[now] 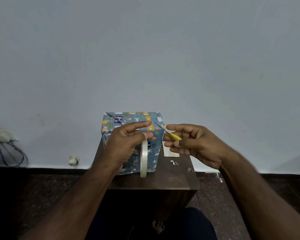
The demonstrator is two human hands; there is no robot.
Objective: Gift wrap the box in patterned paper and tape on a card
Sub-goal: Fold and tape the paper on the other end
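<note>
The wrapped box [132, 142] stands toward the counter's [177, 177] far left corner, already covered in patterned paper, so the card [171, 150] lying beside it at the far right edge looks like the remaining job. The left hand [126, 144] holds the tape roll [143, 158] up on edge, fingers [142, 124] curled around it and seemingly drawing out a strip. The right hand [192, 142] grips yellow-handled scissors [173, 136] pointed at that strip, probably to cut it.
</note>
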